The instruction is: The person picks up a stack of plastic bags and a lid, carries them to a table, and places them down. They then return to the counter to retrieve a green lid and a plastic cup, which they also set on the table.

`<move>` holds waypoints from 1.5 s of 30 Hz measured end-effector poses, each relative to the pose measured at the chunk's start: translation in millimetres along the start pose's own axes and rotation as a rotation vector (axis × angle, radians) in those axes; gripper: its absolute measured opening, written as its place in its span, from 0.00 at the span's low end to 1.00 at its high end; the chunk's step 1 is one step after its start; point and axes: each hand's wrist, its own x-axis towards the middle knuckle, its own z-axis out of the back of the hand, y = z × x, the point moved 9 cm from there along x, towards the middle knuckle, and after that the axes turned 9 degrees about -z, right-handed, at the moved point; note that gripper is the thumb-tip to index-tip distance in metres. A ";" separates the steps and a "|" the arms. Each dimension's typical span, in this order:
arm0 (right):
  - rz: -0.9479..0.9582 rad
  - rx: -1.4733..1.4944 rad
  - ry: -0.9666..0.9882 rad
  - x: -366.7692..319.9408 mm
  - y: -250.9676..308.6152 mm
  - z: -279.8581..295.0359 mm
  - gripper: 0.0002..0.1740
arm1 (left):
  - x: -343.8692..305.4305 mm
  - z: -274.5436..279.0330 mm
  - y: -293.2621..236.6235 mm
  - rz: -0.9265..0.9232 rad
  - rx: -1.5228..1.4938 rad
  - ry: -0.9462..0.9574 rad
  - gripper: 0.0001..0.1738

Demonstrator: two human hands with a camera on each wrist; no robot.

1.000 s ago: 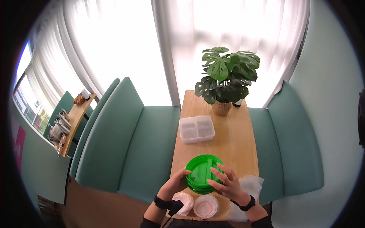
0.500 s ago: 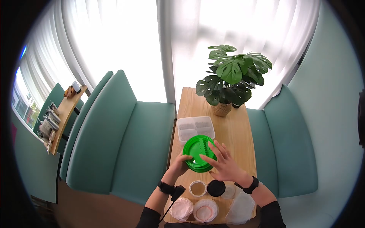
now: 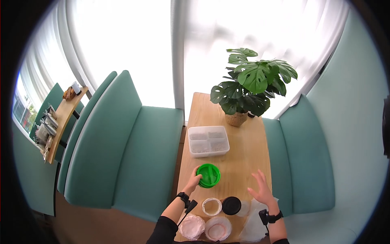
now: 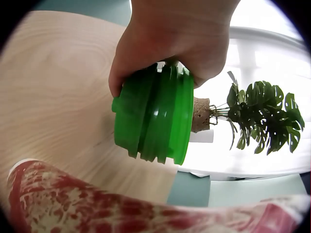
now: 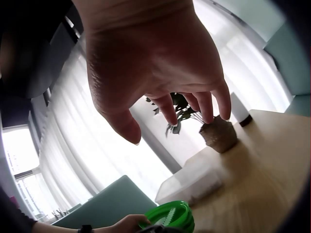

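Observation:
My left hand [image 3: 194, 181] grips a round green plastic container [image 3: 209, 175] by its left side, thumb over the rim. A toothed strip crosses the container's inside, and stepped ridges run round its wall in the left wrist view. It is held above the wooden table, in front of a translucent four-compartment box [image 3: 209, 141]. My right hand [image 3: 262, 189] hovers apart from it over the table's right side, fingers spread and holding nothing. Nearer me are a round open tub [image 3: 211, 207] with a pale rim, a round black lid [image 3: 231, 205] and a clear container [image 3: 243, 208].
Two pale pink crinkled round pieces [image 3: 192, 227] lie at the table's near edge. A translucent sheet or bag [image 3: 256, 221] lies at the near right. Toward the far end stands a potted plant [image 3: 236, 118]. Green benches [image 3: 150, 158] flank the wooden table [image 3: 248, 158].
My right hand has left the green container and moved right. The left hand alone now holds it, lower and nearer the tabletop. The black lid and open tub have come into sight.

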 end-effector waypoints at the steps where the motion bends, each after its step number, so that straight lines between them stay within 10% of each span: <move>1: -0.012 -0.045 -0.024 -9.7 -15.2 -1.4 0.33 | -3.4 -3.2 2.2 0.008 -0.022 -0.020 0.33; 8: -0.387 0.469 0.007 -75.7 -105.1 -25.0 0.26 | 4.0 27.3 57.5 -0.081 0.141 -0.106 0.31; 20: -0.502 0.538 -0.173 -160.5 -185.9 -69.6 0.14 | -58.1 131.9 38.8 -0.149 0.262 -0.492 0.22; 23: -0.570 0.540 -0.113 -182.4 -209.7 -87.4 0.11 | -134.5 164.1 -3.8 -0.087 0.164 -0.762 0.19; 29: -0.606 0.433 0.138 -209.2 -263.7 -156.9 0.10 | -324.0 293.8 80.1 -0.026 0.333 -1.070 0.16; 33: -0.565 0.090 0.409 -202.1 -253.4 -179.3 0.19 | -470.4 280.1 165.0 0.675 0.489 -0.808 0.06; 36: -0.297 0.135 0.364 -177.6 -206.8 -171.5 0.12 | -573.6 217.4 196.1 0.965 0.224 -0.939 0.30; 38: -0.167 0.220 0.418 -160.1 -186.4 -174.0 0.09 | -607.7 172.6 184.9 0.596 -0.203 -1.274 0.20; 45: 0.110 0.190 0.328 -119.7 -46.3 -138.6 0.06 | -636.8 208.5 286.3 0.746 0.844 -0.671 0.14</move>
